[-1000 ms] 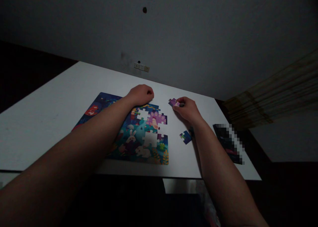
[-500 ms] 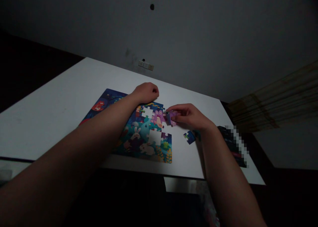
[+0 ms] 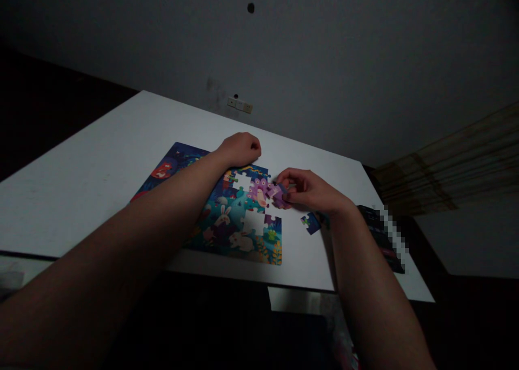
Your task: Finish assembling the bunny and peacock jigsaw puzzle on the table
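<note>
Purple jigsaw piece [image 3: 278, 195] pinched in right-hand fingers [image 3: 290, 174].

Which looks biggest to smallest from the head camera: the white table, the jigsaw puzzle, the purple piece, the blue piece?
Largest to smallest:
1. White table
2. Jigsaw puzzle
3. Purple piece and blue piece look about alike. The right hand partly hides the purple one, so I can't rank them.

Part-built jigsaw puzzle [image 3: 227, 224], two gaps, purple piece [image 3: 278, 195] at its edge
</note>
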Tool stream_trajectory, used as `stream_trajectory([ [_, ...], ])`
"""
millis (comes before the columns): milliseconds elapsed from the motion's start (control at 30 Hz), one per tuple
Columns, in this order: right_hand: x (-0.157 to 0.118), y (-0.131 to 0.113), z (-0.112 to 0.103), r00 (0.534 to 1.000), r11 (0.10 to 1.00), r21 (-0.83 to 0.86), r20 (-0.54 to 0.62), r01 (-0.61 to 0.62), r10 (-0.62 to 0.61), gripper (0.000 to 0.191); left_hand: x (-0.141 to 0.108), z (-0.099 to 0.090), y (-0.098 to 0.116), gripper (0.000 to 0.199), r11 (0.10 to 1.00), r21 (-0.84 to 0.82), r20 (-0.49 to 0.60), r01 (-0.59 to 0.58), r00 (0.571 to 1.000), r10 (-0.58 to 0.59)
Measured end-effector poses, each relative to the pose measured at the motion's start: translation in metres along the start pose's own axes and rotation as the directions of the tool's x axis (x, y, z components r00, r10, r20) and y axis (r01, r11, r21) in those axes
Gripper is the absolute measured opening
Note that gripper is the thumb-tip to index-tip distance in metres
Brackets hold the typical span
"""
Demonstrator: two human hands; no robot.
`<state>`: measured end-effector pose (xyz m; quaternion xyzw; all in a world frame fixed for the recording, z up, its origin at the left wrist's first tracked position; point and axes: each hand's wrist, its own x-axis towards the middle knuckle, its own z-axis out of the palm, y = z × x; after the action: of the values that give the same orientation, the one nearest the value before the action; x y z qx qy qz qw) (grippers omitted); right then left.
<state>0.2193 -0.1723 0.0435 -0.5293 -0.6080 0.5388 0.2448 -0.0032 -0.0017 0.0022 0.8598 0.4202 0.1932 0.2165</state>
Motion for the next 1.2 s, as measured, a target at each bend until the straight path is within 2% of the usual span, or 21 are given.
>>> stream_trajectory([
  [167,-0.002,0.003,-0.005,1.0,1.0,-0.021,-0.016,0.006,-0.007,0.03,0.0,0.0,0.001,0.029,1.0,-0.003,0.004,0.014,1.0,-0.014],
  [300,-0.004,0.001,-0.006,0.999,0.998,-0.054,-0.019,-0.042,0.041,0.028,0.001,0.001,0.0,0.027,1.0,-0.005,0.001,0.007,1.0,-0.007],
  [533,-0.002,0.001,0.001,0.994,0.973,-0.203,0.0,-0.109,0.111,0.018,0.002,0.002,0.0,0.029,1.0,-0.002,-0.007,0.01,1.0,-0.01],
  [867,-0.006,-0.002,0.0,0.993,0.96,-0.259,0.007,-0.11,0.116,0.025,0.001,0.001,0.002,0.031,1.0,0.002,-0.002,0.009,1.0,-0.009],
  [1200,-0.001,0.001,0.004,0.998,0.942,-0.331,0.012,-0.059,0.066,0.018,0.002,0.002,-0.001,0.027,1.0,-0.009,-0.01,-0.003,1.0,0.003],
])
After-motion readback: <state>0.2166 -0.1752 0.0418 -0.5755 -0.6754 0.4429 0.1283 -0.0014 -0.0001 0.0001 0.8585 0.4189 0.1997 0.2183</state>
